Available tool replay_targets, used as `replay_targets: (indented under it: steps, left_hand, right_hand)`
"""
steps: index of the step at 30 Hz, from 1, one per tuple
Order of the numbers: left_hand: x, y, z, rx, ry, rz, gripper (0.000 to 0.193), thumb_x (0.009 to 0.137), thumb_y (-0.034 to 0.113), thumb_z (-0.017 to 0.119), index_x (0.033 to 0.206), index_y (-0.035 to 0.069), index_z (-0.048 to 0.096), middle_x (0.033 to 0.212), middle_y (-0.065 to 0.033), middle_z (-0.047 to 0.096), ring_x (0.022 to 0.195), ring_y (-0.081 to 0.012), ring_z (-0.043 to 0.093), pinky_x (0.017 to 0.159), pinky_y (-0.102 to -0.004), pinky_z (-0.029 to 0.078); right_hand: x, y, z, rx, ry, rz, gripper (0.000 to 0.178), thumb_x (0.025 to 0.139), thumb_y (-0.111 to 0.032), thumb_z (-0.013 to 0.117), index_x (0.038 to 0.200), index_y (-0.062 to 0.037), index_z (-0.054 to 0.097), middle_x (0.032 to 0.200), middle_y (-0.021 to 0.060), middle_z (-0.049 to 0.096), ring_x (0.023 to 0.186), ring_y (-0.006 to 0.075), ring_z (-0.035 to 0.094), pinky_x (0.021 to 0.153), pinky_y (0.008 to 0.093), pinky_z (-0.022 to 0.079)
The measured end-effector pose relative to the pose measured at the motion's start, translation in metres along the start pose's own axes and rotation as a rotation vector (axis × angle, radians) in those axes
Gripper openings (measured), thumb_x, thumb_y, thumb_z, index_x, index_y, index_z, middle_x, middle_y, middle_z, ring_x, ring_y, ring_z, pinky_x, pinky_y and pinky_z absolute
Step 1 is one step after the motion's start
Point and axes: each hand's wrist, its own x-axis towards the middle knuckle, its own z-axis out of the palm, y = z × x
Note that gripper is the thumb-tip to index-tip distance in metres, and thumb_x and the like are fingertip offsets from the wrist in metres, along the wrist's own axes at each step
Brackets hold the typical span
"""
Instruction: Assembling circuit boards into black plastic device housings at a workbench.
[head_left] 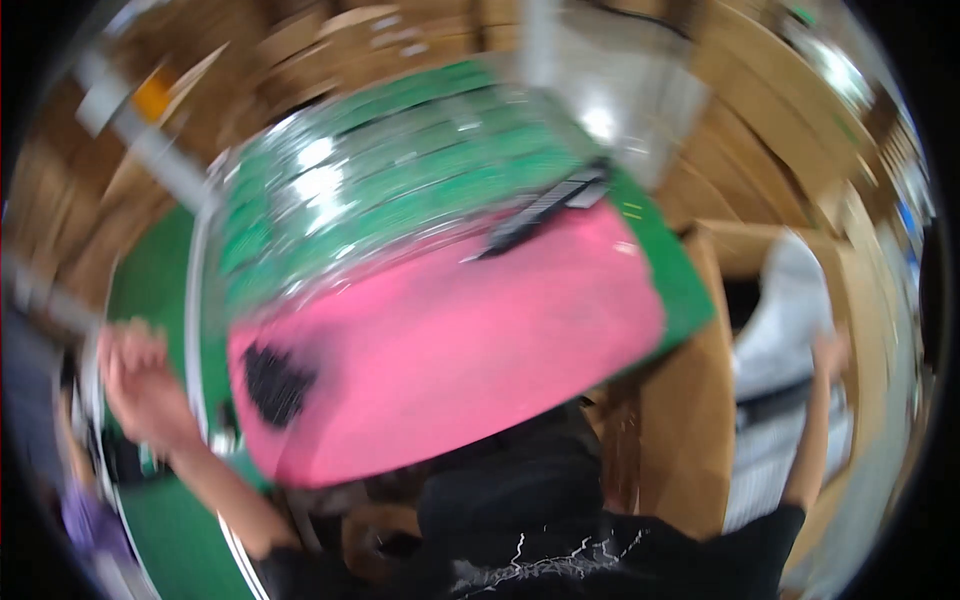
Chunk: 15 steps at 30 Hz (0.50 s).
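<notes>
My left hand [148, 388] is raised at the left edge of the green table, blurred, its fingers loosely apart and nothing visible in them. Far to the right, my right hand [829, 355] reaches over an open cardboard box [685, 440], against the edge of a pale grey-white wrapped piece [792, 310] that sticks up there. Blur hides whether its fingers grip that piece. In front of me lies a pink mat [450, 360]. A patch of black small pieces or bristles [275, 383] is at its left end, and a long black pointed tool [545, 212] lies across its far edge.
Clear plastic sheeting or bags [400, 165] cover the far part of the green table [690, 290]. More pale wrapped pieces [790, 460] fill the box. Cardboard boxes [790, 110] stand behind and to the right. At the far left is a person's purple clothing [95, 520].
</notes>
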Motion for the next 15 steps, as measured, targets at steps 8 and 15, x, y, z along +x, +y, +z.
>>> replay_targets:
  steps: [8, 15]
  left_hand:
    - [0.137, -0.045, 0.090, -0.352, 0.155, 0.245, 0.016, 0.093, 0.021, 0.053, 0.081, 0.010, 0.050, 0.060, 0.0020, 0.037, 0.054, -0.0142, 0.036, 0.050, -0.0283, 0.030]
    - [0.147, -0.077, 0.068, -0.459, 0.164, 0.241, 0.014, 0.093, 0.020, 0.049, 0.087, 0.007, 0.051, 0.064, -0.0001, 0.038, 0.055, -0.0151, 0.035, 0.053, -0.0285, 0.032]
  right_hand:
    - [-0.026, -0.281, -0.082, 0.446, -0.004, -0.754, 0.065, 0.085, -0.048, 0.065, 0.128, -0.0008, 0.055, 0.121, 0.0213, 0.061, 0.109, 0.0383, 0.060, 0.092, 0.0514, 0.048]
    - [-0.036, -0.214, -0.147, 0.587, 0.022, -0.832, 0.055, 0.085, -0.041, 0.064, 0.121, 0.0001, 0.056, 0.113, 0.0202, 0.063, 0.103, 0.0386, 0.061, 0.087, 0.0515, 0.050]
